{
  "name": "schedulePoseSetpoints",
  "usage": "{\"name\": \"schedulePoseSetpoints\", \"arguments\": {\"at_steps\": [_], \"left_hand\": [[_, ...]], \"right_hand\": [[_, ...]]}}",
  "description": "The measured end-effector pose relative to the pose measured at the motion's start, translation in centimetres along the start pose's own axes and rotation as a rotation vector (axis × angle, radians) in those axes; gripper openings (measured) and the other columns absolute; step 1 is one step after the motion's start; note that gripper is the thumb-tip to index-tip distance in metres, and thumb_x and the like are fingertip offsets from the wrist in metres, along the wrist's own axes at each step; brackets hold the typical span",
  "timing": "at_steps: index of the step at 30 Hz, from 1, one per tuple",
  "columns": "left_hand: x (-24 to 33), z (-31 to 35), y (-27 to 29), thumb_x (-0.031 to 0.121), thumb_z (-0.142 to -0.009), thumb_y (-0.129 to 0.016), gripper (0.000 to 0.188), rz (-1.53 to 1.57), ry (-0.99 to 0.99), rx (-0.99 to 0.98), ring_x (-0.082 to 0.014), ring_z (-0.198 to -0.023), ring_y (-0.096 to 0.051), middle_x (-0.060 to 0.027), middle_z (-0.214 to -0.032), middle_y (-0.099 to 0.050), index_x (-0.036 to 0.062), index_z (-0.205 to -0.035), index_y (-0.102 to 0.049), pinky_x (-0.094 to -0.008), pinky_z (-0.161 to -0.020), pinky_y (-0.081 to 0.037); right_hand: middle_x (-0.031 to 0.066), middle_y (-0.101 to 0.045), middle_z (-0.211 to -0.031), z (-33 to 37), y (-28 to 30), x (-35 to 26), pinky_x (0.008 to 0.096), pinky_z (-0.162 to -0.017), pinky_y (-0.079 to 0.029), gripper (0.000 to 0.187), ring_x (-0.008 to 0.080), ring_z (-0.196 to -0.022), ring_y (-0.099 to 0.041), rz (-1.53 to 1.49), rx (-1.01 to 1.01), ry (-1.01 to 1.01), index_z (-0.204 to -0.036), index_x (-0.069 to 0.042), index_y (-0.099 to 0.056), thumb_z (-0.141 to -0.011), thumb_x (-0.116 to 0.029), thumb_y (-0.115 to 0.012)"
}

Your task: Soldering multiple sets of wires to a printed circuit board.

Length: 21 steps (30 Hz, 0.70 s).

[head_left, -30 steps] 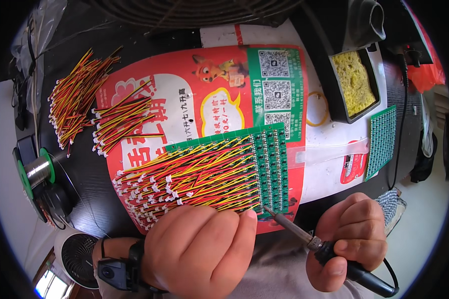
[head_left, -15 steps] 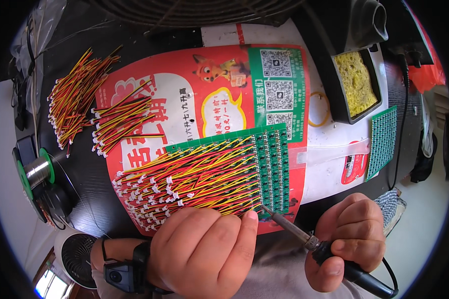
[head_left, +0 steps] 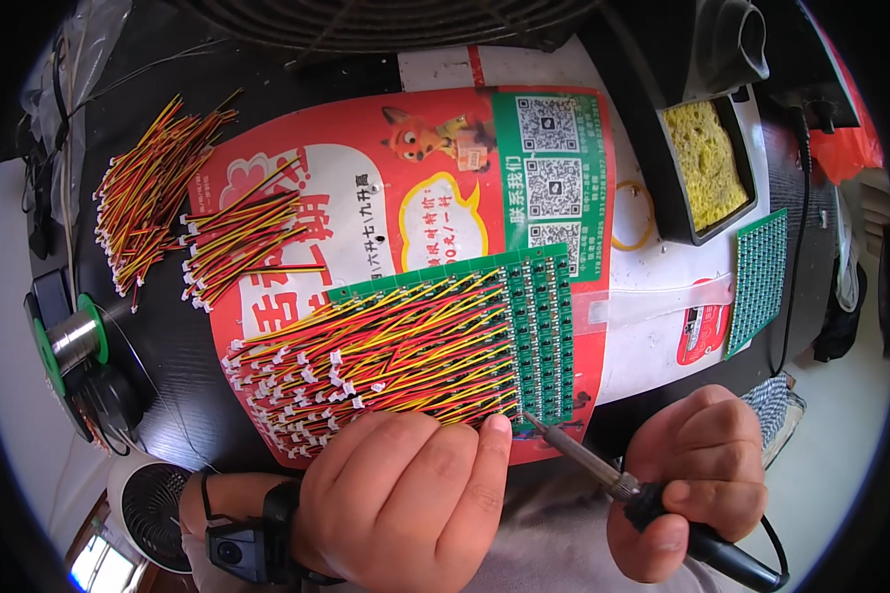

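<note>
My right hand point(head_left: 697, 474) is wrapped round the dark handle of a soldering iron point(head_left: 591, 461). The iron slants up to the left, its thin tip at the near edge of a green circuit board point(head_left: 544, 336). Rows of red, yellow and black wires point(head_left: 415, 346) with white connectors lie across this board and spread leftward. At the near edge my left hand point(head_left: 405, 499) is closed, knuckles up, its index fingertip close to the iron's tip. Whatever its fingers pinch is hidden beneath them. A strapped-on black device point(head_left: 242, 549) sits at my left wrist.
Two bundles of loose wires point(head_left: 158, 198) lie at the far left, above a solder spool point(head_left: 74, 338). Far right, a black holder carries a yellow sponge point(head_left: 704, 163). Another green board point(head_left: 758, 285) is beside it. A printed red sheet point(head_left: 316, 119) lies under the work.
The soldering iron's tip has shifted slightly right and down, away from the wire ends. My left hand stays almost in place.
</note>
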<state>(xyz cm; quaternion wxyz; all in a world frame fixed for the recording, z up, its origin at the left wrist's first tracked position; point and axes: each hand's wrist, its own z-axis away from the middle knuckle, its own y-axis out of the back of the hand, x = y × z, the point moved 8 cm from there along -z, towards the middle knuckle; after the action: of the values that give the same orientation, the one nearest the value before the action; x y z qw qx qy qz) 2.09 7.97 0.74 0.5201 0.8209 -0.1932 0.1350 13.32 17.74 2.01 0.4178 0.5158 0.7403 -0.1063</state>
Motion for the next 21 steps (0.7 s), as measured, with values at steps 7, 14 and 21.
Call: {"name": "schedulePoseSetpoints", "arguments": {"at_steps": [7, 14, 21], "left_hand": [[0.11, -0.24, -0.08, -0.003, -0.067, -0.067, 0.021, 0.001, -0.005, -0.012, -0.0204, -0.056, -0.053, -0.0074, -0.070, -0.055, -0.0065, -0.088, -0.067, -0.0303, -0.044, -0.040], [-0.04, -0.09, -0.07, -0.005, -0.067, -0.066, 0.025, 0.040, 0.000, -0.009, -0.0203, -0.055, -0.053, -0.0081, -0.072, -0.056, -0.0070, -0.091, -0.066, -0.0305, -0.044, -0.041], [0.06, -0.09, -0.15, -0.005, -0.067, -0.067, 0.025, 0.036, -0.048, -0.022, -0.0202, -0.055, -0.053, -0.0087, -0.072, -0.056, -0.0088, -0.091, -0.065, -0.0305, -0.044, -0.041]], "right_hand": [[-0.0019, -0.036, -0.054, -0.09, -0.01, 0.19, 0.0260, -0.048, -0.021, 0.021, 0.0094, -0.049, -0.031, 0.004, 0.001, -0.011, -0.069, -0.009, -0.044, -0.073, -0.022, -0.059], [-0.0019, -0.037, -0.053, -0.29, 0.01, 0.26, 0.0253, -0.046, -0.022, 0.022, 0.0093, -0.048, -0.031, -0.012, -0.083, -0.010, -0.068, -0.009, -0.044, -0.073, -0.022, -0.059], [-0.0021, -0.037, -0.053, -0.31, 0.00, 0.27, 0.0248, -0.045, -0.022, 0.022, 0.0091, -0.047, -0.032, -0.029, -0.104, -0.009, -0.068, -0.008, -0.044, -0.073, -0.023, -0.060]]}}
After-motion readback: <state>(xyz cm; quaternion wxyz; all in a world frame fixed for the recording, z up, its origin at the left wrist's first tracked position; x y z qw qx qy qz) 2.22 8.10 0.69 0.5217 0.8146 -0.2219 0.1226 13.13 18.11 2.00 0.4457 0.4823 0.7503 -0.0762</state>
